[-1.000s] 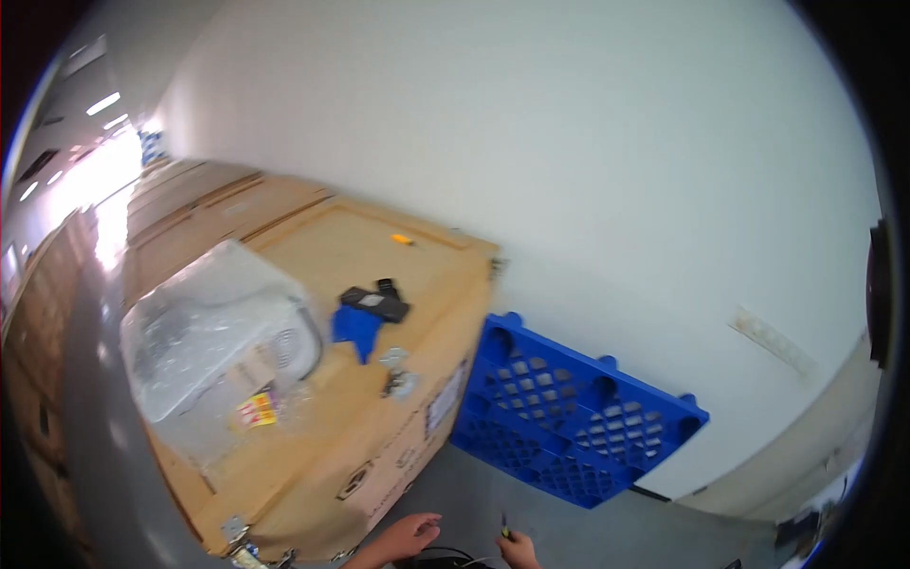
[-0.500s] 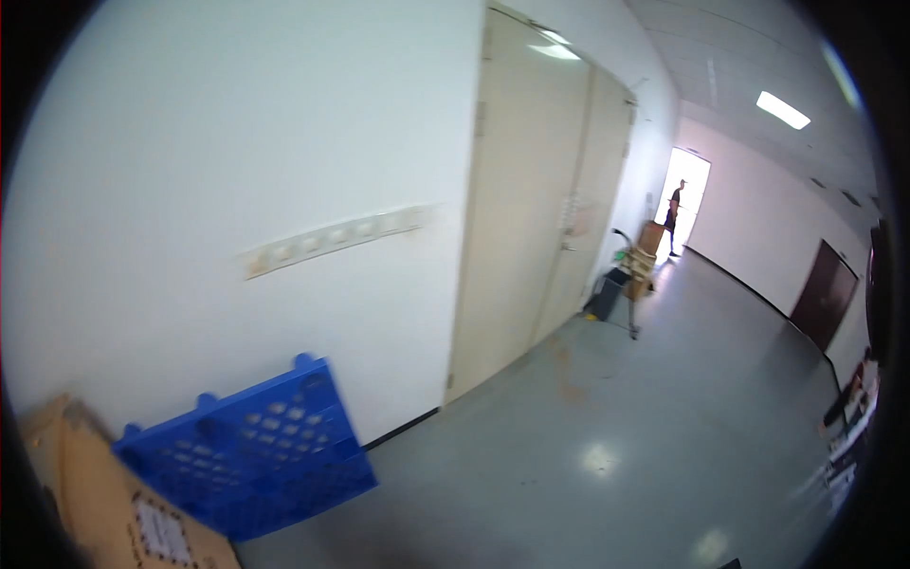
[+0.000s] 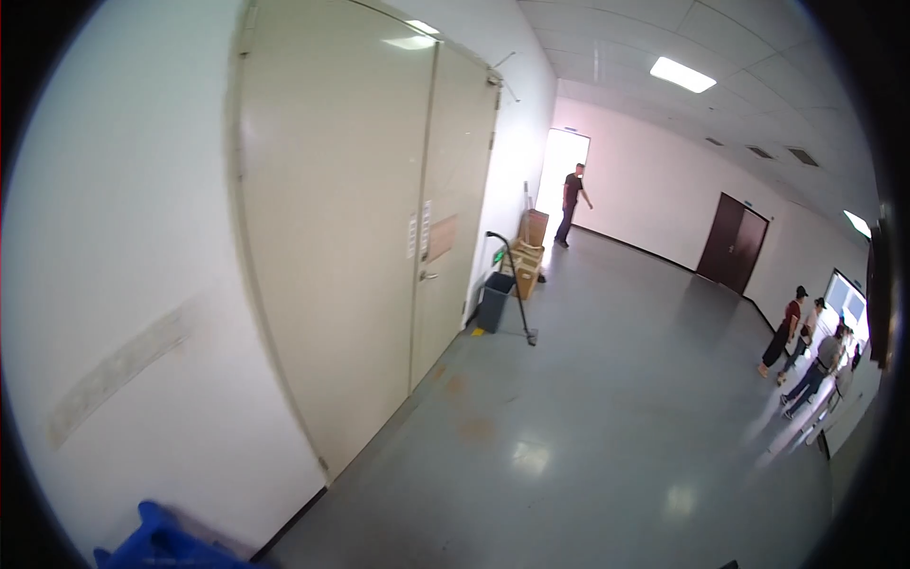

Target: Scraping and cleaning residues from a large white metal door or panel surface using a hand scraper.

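Observation:
Neither of my hands shows in the head view. Closed cream double doors with a lever handle fill much of the left half. Past them, a dark grey bin stands against the wall. Beside it are cardboard boxes and a black bent pole with a flat foot on the floor. At the lower left edge, only the top of a blue plastic pallet is visible.
A person in dark clothes stands by the bright far doorway. Several people are on the right. A dark red double door is in the far wall. The grey floor is shiny, with brownish stains near the cream doors.
My view has swung right and moved closer to the doors. The pallet has slid mostly out at the lower left, and the cardboard beside it is gone from sight. The far person has moved inside the doorway.

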Demonstrator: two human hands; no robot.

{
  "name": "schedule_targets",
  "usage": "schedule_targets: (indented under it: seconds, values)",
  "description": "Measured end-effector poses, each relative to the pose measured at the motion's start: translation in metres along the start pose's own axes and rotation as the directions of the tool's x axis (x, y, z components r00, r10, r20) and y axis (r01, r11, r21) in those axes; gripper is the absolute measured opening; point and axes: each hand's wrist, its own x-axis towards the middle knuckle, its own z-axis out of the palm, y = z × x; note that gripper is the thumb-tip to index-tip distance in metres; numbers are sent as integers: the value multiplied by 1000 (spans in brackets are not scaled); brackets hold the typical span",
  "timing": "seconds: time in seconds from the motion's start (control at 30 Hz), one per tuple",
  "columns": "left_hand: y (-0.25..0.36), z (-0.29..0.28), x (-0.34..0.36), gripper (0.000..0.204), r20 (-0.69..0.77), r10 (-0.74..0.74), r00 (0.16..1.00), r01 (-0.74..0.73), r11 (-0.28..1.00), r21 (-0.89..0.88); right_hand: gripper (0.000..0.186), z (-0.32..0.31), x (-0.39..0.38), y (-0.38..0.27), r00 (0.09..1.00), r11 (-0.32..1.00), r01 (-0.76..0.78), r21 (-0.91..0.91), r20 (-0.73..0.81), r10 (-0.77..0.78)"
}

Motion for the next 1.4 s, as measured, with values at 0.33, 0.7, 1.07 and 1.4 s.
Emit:
schedule_targets:
  seconds: [0.33, 0.7, 1.07, 1.4]
  values:
    - [511, 28, 241, 43, 53, 598, 800, -567, 780, -265, 14, 37, 215, -186, 991, 932, -137, 334, 50, 128]
    - [635, 19, 410, 49, -164, 646, 745, -608, 760, 231, 10, 43, 577, -442, 948, 911, -251, 327, 273, 163]
    - [930, -170, 596, 42, -662, 735, 148, -396, 657, 641, 10, 210, 647, -1096, 572, 557, 816, -154, 349, -742]
    - [1119, -204, 731, 120, -741, 660, -126, 188, 749, 635, 32, 305, 604, -1405, -219, -154, 974, 165, 531, -819]
